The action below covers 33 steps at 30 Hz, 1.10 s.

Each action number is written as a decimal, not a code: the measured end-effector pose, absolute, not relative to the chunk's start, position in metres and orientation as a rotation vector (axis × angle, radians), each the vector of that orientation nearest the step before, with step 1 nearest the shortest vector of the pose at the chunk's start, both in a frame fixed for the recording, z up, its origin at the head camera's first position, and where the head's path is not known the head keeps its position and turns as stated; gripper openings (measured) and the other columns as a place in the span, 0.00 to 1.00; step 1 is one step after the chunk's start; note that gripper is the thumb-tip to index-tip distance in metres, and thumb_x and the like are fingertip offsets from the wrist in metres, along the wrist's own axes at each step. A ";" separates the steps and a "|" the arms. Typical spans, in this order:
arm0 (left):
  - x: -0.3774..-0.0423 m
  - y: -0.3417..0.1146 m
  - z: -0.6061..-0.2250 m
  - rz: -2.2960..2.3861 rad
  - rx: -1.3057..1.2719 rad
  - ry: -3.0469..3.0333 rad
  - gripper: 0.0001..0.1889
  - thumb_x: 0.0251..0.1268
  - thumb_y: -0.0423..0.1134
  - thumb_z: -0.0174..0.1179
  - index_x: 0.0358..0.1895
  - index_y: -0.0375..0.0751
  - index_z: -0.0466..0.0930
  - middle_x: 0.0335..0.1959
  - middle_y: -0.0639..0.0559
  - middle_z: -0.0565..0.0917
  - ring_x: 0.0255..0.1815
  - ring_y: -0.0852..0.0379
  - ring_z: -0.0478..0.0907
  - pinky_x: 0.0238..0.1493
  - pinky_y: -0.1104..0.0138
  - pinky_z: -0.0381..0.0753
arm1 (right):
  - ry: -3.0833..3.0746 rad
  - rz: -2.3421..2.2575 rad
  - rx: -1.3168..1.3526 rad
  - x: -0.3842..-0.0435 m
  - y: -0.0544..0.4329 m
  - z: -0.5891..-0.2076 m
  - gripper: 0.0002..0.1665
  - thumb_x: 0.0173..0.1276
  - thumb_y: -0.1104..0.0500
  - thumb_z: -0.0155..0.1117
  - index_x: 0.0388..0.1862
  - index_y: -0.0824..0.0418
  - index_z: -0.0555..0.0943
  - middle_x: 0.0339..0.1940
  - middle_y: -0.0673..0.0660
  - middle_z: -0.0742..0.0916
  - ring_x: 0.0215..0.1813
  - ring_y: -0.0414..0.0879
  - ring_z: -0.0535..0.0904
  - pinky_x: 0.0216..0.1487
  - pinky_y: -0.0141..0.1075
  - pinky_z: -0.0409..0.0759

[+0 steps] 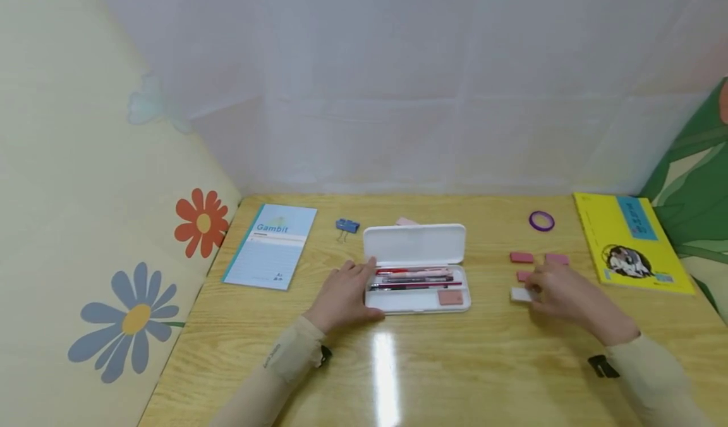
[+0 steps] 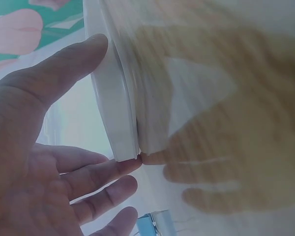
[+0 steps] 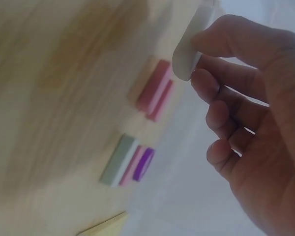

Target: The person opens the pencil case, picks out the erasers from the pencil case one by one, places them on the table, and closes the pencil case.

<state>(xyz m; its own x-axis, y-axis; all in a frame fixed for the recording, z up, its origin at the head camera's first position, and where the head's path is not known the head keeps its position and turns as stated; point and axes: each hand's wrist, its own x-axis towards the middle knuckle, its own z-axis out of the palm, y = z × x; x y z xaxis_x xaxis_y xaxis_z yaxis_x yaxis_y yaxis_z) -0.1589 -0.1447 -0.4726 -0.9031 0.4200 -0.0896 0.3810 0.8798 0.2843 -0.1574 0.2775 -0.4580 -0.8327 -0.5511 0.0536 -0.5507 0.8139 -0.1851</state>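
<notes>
An open white pencil case (image 1: 414,244) lies on the table with its lid tipped back. Several pens and pencils (image 1: 418,278) fill its back compartment, and a pink eraser (image 1: 450,297) sits at the right of the front one. My left hand (image 1: 344,294) holds the case's left end, thumb at the front edge and fingers at the end and back. Over on the right, my right hand (image 1: 560,294) pinches a white eraser (image 3: 189,46) between thumb and fingers. Pink erasers (image 1: 521,258) lie just beyond that hand, partly hidden by it.
A notebook (image 1: 272,247) and a blue binder clip (image 1: 347,226) lie to the left. Behind the lid a pink object (image 1: 406,221) is mostly hidden. A purple ring (image 1: 541,221) and a yellow book (image 1: 634,244) are on the right. A grey-green block (image 3: 119,160) shows in the right wrist view.
</notes>
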 end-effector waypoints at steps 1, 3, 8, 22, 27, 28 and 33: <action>-0.159 -0.145 -0.473 0.398 0.622 2.900 0.59 0.45 0.62 0.78 0.78 0.37 0.60 0.68 0.40 0.78 0.68 0.39 0.72 0.67 0.44 0.73 | 2.977 -0.310 -0.883 -0.156 0.281 -0.459 0.09 0.48 0.63 0.76 0.31 0.60 0.87 0.27 0.47 0.82 0.31 0.39 0.73 0.34 0.37 0.77; -0.159 -0.145 -0.473 0.400 0.625 2.905 0.59 0.45 0.62 0.78 0.79 0.37 0.60 0.68 0.40 0.79 0.68 0.39 0.72 0.67 0.44 0.73 | 2.952 -0.305 -0.839 -0.156 0.287 -0.462 0.11 0.49 0.63 0.75 0.34 0.61 0.88 0.30 0.48 0.84 0.33 0.40 0.76 0.36 0.39 0.80; -0.160 -0.146 -0.477 0.389 0.649 2.926 0.59 0.43 0.62 0.78 0.78 0.37 0.60 0.66 0.40 0.80 0.65 0.40 0.74 0.64 0.45 0.75 | 2.901 -0.277 -0.752 -0.157 0.296 -0.468 0.12 0.50 0.65 0.75 0.36 0.60 0.89 0.31 0.50 0.85 0.33 0.42 0.78 0.38 0.42 0.83; -0.159 -0.145 -0.473 0.382 0.640 2.912 0.59 0.45 0.62 0.78 0.78 0.37 0.59 0.67 0.40 0.80 0.65 0.41 0.74 0.64 0.46 0.75 | 2.980 -0.252 -0.784 -0.157 0.290 -0.460 0.11 0.54 0.60 0.77 0.36 0.61 0.88 0.28 0.48 0.82 0.29 0.40 0.74 0.31 0.37 0.78; -0.160 -0.145 -0.473 0.386 0.641 2.918 0.59 0.45 0.62 0.78 0.78 0.36 0.60 0.67 0.39 0.79 0.68 0.38 0.73 0.66 0.43 0.74 | 3.081 -0.357 -1.095 -0.153 0.263 -0.459 0.07 0.56 0.61 0.78 0.33 0.59 0.88 0.28 0.48 0.84 0.30 0.41 0.78 0.33 0.38 0.81; -0.159 -0.145 -0.473 0.388 0.643 2.919 0.59 0.45 0.62 0.78 0.78 0.36 0.60 0.67 0.39 0.79 0.68 0.37 0.72 0.66 0.43 0.74 | 3.088 -0.382 -1.155 -0.152 0.257 -0.460 0.07 0.56 0.62 0.78 0.32 0.59 0.88 0.28 0.48 0.85 0.31 0.41 0.79 0.34 0.38 0.82; -0.159 -0.145 -0.473 0.384 0.647 2.916 0.58 0.45 0.62 0.78 0.78 0.36 0.61 0.67 0.40 0.79 0.67 0.39 0.73 0.65 0.44 0.74 | 3.068 -0.399 -1.348 -0.150 0.224 -0.466 0.08 0.56 0.62 0.78 0.35 0.58 0.89 0.32 0.50 0.87 0.35 0.43 0.82 0.38 0.37 0.84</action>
<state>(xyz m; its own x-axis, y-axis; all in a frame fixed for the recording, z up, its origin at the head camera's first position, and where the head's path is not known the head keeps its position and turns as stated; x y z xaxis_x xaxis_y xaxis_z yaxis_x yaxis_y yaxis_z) -0.1590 -0.1448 -0.4733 -0.8995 0.4310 -0.0711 0.3979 0.8756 0.2737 -0.1495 0.2244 -0.4661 -0.6584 -0.6890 0.3031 -0.7436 0.6578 -0.1200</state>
